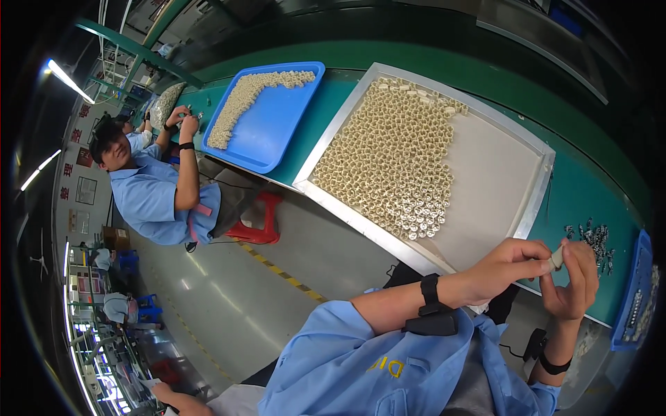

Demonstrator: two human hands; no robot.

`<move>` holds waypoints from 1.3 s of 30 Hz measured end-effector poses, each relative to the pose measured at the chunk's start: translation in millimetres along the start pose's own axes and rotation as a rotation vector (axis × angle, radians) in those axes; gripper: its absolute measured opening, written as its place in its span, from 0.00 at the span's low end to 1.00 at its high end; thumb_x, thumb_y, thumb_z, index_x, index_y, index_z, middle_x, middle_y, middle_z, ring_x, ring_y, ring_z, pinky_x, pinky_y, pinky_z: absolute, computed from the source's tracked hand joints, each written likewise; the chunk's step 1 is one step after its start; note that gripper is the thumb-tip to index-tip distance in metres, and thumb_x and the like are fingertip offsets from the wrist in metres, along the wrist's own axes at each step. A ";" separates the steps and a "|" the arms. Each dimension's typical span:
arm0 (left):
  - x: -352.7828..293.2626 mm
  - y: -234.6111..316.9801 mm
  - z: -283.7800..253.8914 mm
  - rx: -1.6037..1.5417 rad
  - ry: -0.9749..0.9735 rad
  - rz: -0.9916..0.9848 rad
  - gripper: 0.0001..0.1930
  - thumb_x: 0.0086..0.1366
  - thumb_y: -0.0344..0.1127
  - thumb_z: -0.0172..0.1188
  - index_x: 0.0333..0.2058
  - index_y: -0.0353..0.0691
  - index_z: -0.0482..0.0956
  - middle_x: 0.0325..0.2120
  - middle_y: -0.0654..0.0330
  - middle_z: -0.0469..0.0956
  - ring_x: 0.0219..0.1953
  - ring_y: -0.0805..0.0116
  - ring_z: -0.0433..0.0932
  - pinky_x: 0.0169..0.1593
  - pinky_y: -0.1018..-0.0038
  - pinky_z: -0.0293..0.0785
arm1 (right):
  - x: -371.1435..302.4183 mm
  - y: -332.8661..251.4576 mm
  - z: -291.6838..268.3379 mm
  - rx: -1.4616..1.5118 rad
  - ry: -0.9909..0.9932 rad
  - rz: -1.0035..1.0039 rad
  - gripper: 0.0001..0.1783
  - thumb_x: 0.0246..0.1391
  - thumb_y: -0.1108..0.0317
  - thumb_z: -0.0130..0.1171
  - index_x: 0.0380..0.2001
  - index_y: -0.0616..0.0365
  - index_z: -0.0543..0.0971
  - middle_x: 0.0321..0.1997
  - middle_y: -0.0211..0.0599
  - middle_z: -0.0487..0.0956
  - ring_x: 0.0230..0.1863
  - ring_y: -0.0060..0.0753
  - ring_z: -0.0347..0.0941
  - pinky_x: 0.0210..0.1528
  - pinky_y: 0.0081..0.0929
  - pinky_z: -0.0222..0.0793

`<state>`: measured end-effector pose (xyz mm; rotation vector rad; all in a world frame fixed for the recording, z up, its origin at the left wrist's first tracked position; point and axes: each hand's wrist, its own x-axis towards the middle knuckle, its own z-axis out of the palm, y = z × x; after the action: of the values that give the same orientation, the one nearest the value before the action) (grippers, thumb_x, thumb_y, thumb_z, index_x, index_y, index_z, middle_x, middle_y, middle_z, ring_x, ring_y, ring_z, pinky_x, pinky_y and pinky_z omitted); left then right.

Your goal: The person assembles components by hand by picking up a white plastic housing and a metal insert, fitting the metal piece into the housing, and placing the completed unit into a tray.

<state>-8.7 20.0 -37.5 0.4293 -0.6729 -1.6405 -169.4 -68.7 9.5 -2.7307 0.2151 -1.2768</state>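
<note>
My left hand (510,269) and my right hand (574,281) meet over the bench's front edge. Between their fingertips they pinch a small cream-coloured part (556,259); its far side is hidden by the fingers. Just beyond lies a metal-framed tray (538,177), packed on its left with many small cream round parts (385,139). Those at the near end of the batch carry shiny metal pieces (420,216). To the right of my hands, a loose heap of small dark metal pieces (598,243) rests on the green bench top.
A blue tray (267,135) with cream parts along two sides stands farther left. At the right edge is another blue tray (628,305) holding small parts. A co-worker (156,187) in a blue shirt works at the bench near a red stool (260,220).
</note>
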 end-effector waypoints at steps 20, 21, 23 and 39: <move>-0.7 6.7 8.6 0.809 0.256 0.350 0.10 0.65 0.29 0.63 0.43 0.32 0.77 0.37 0.57 0.74 0.37 0.69 0.75 0.43 0.74 0.71 | 20.2 -3.4 1.3 -0.207 -0.174 0.051 0.30 0.43 0.76 0.63 0.54 0.68 0.74 0.49 0.54 0.81 0.46 0.56 0.79 0.51 0.54 0.71; -0.4 5.4 9.1 0.839 0.292 0.400 0.10 0.65 0.29 0.63 0.43 0.32 0.77 0.37 0.57 0.74 0.37 0.68 0.74 0.42 0.74 0.70 | 20.6 -3.8 0.7 -0.236 -0.209 0.063 0.30 0.42 0.76 0.63 0.54 0.68 0.74 0.49 0.54 0.81 0.46 0.56 0.80 0.51 0.54 0.71; 0.5 5.1 10.6 0.830 0.292 0.384 0.10 0.65 0.29 0.63 0.43 0.32 0.77 0.36 0.57 0.74 0.37 0.68 0.74 0.42 0.75 0.70 | 16.6 -2.0 1.9 -0.230 -0.192 0.057 0.30 0.42 0.76 0.64 0.53 0.68 0.74 0.49 0.54 0.81 0.46 0.56 0.80 0.52 0.54 0.71; 8.1 4.4 4.7 0.543 0.096 0.268 0.08 0.70 0.30 0.59 0.44 0.33 0.77 0.39 0.59 0.75 0.39 0.72 0.73 0.44 0.74 0.70 | -3.2 6.2 9.7 -0.101 0.001 0.053 0.30 0.47 0.78 0.64 0.57 0.63 0.72 0.51 0.56 0.80 0.51 0.56 0.78 0.56 0.53 0.69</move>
<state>-9.8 12.6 -30.3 0.7661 -1.0574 -1.1634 -164.5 -73.8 -0.1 -2.7874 0.3593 -1.2872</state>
